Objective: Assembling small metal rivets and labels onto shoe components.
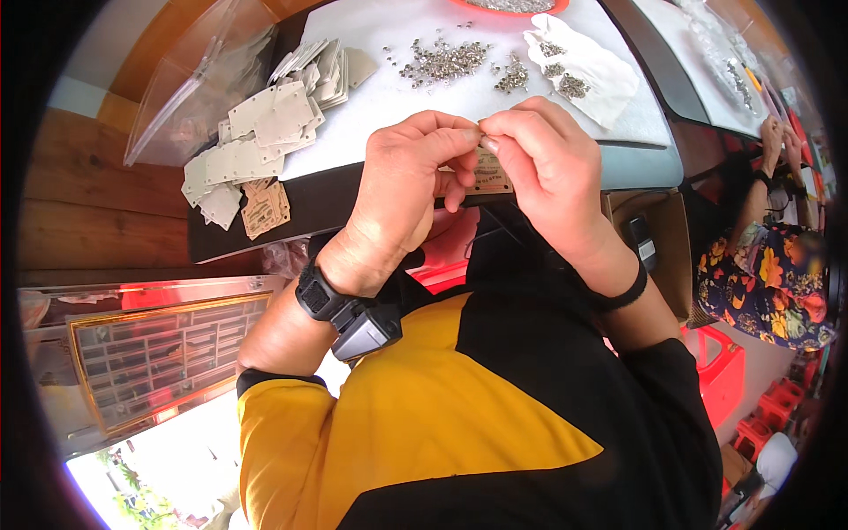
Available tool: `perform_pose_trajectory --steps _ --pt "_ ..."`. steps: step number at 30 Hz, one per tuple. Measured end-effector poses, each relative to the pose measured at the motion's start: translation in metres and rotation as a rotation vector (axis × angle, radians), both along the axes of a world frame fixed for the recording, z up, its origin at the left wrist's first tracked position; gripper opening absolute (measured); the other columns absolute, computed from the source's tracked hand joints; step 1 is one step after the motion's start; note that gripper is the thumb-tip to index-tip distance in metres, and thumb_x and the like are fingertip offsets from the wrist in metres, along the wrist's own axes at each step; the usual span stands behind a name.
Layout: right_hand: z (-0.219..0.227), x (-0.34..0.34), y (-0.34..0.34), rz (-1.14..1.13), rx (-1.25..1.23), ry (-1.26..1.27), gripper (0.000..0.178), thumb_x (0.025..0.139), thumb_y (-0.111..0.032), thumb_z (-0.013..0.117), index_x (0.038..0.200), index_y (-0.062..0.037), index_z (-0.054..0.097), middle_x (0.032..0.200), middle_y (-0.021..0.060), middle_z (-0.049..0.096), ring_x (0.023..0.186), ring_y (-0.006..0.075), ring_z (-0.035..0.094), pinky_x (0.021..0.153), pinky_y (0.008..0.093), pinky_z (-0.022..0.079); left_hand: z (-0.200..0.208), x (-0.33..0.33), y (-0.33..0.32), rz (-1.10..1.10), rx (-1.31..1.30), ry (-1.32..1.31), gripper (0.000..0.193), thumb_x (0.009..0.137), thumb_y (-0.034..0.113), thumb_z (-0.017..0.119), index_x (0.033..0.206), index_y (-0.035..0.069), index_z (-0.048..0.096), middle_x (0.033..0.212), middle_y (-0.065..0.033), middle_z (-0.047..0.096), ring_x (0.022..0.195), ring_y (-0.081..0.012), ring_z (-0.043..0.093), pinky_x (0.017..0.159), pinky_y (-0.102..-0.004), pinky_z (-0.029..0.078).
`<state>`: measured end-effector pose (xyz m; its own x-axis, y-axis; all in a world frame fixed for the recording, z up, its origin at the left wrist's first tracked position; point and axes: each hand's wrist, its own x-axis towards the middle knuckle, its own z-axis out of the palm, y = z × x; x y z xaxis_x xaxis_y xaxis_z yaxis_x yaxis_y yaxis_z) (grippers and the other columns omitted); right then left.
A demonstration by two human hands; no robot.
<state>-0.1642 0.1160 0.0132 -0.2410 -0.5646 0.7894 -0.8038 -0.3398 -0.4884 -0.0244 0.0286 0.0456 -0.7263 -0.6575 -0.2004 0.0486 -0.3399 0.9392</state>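
Note:
My left hand and my right hand meet over the near edge of the table, thumbs and fingertips pinched together. Whatever sits between the fingertips is too small and too covered to name. Just below them, a tan printed card shows partly between my hands. Beyond my hands, a loose heap of small shiny metal pieces lies on a white padded sheet, with a smaller cluster to its right. Pale cards with holes near their corners are piled to the left.
More tan printed cards lie at the table's left corner. A white cloth or bag with small metal pieces stands back right, near an orange-red bowl. A clear plastic bag is far left. Another person in a floral top works at right.

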Motion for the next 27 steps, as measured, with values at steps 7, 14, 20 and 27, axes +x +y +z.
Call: perform_pose_trajectory --steps 7,14,20,27 --pt "0.005 0.002 0.001 -0.041 -0.002 0.276 0.019 0.071 0.003 0.066 0.082 -0.0078 0.056 0.074 0.0059 0.054 0.067 0.0266 0.056 0.060 0.0373 0.043 0.001 0.013 0.002 -0.026 0.106 0.044 0.018 0.090 0.010 0.058 0.097 -0.006 0.064 0.078 -0.0095 0.061 0.066 -0.0157 0.058 0.050 -0.0253 0.044" --pt "0.000 -0.026 0.015 -0.024 0.407 -0.112 0.011 0.073 -0.001 0.068 0.076 -0.0042 0.058 0.069 0.0074 0.061 0.061 0.0241 0.060 0.058 0.0333 0.047 -0.029 0.032 -0.009 0.164 -1.586 -0.088 0.023 0.078 -0.003 0.061 0.099 0.003 0.068 0.091 -0.0103 0.063 0.083 -0.0281 0.058 0.071 -0.0342 0.049" --pt "0.011 -0.036 0.010 0.096 0.785 -0.338 0.005 0.076 0.002 0.067 0.078 -0.0026 0.065 0.062 -0.0034 0.055 0.055 0.0044 0.045 0.050 0.0213 0.035 -0.059 0.018 0.021 0.024 -1.734 -0.134 0.037 0.068 0.008 0.070 0.104 0.008 0.067 0.110 -0.0043 0.060 0.101 -0.0244 0.054 0.085 -0.0377 0.040" --pt "0.018 -0.042 -0.004 0.049 0.968 -0.339 0.012 0.067 -0.009 0.073 0.078 -0.0041 0.072 0.063 0.0050 0.065 0.056 0.0124 0.058 0.056 0.0282 0.046 -0.067 0.017 0.018 0.024 -1.674 -0.129 0.040 0.067 0.009 0.072 0.106 0.010 0.067 0.113 -0.0016 0.059 0.101 -0.0219 0.054 0.085 -0.0372 0.039"
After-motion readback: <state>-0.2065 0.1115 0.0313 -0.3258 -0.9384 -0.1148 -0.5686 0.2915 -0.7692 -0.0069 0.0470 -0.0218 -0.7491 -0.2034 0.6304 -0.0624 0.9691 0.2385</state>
